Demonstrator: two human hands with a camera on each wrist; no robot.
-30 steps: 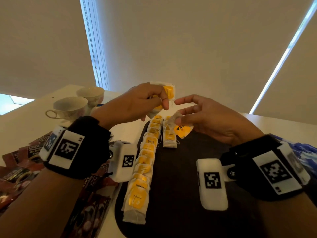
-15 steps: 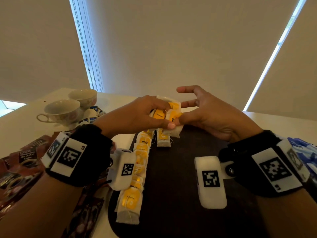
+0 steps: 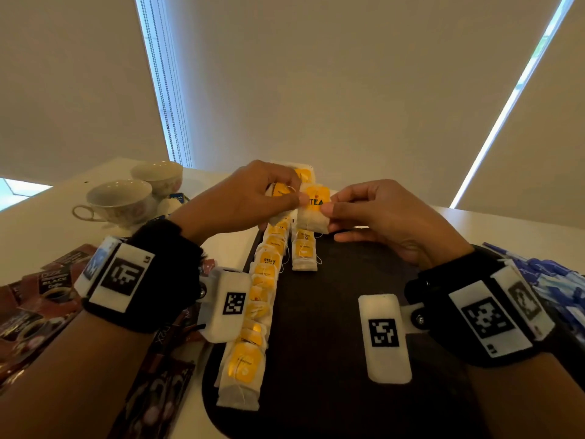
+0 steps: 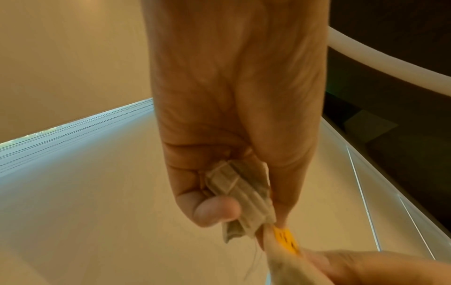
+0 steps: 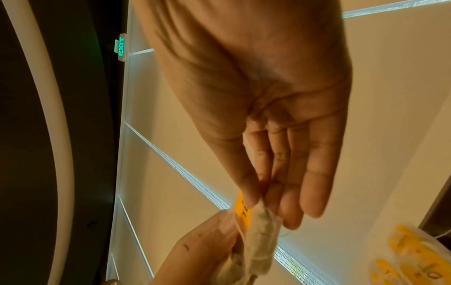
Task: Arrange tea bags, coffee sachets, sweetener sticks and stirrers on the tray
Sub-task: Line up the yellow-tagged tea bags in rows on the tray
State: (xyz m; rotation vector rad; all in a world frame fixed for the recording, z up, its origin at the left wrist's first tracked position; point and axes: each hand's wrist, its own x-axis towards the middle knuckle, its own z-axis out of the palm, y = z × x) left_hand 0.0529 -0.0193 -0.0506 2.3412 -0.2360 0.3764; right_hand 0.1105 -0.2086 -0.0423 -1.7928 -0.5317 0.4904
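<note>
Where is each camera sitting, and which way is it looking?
Head: on the person's head, looking down over the dark tray with both forearms, wristbands and hands in view.
Left wrist: under the left hand, looking along its palm to its stack of tea bags.
Right wrist: under the right hand, looking along its fingers.
All three share the tea bag that the right hand pinches beside the left hand's stack.

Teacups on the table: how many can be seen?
2. One teacup with its handle showing stands at the far left of the table; the second teacup is just behind it. More may be hidden.
</note>
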